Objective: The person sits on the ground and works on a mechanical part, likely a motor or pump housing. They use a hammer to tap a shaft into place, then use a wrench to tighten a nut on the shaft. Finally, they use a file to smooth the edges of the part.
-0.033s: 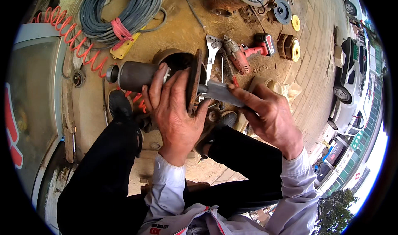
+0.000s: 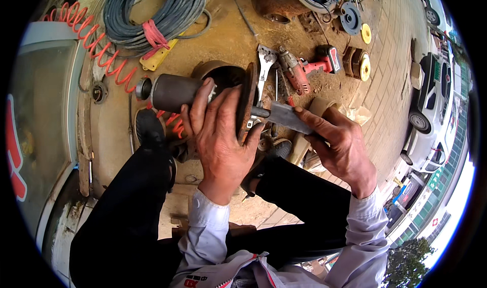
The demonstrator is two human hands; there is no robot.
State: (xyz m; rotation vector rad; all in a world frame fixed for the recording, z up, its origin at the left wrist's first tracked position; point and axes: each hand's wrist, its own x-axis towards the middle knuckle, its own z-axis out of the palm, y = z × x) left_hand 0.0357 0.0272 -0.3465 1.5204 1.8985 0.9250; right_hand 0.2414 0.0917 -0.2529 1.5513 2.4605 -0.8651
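My left hand [image 2: 220,138] is wrapped round a motor rotor [image 2: 175,92], a dark cylinder with a bright metal end, lying sideways. A rusty round flange [image 2: 247,103] sits on the rotor beside my fingers, and my left thumb lies near its lower edge. A short dark shaft [image 2: 260,112] sticks out past the flange to the right. My right hand [image 2: 341,138] pinches a flat grey strip [image 2: 286,116] between thumb and fingers. The strip's left end is at the shaft's tip; whether they touch I cannot tell. Behind the rotor stands a dark round housing [image 2: 218,70].
On the dirty ground ahead lie a red cordless power tool [image 2: 299,72], a metal puller-like tool [image 2: 265,64] and a copper-wound stator [image 2: 356,63]. A coiled hose [image 2: 122,21] and a red spiral air line [image 2: 96,49] are at the left. Parked cars [image 2: 431,103] stand far right.
The grey strip and my right hand have shifted right along the shaft, so more of the shaft shows beyond the flange. The whole view has also moved slightly.
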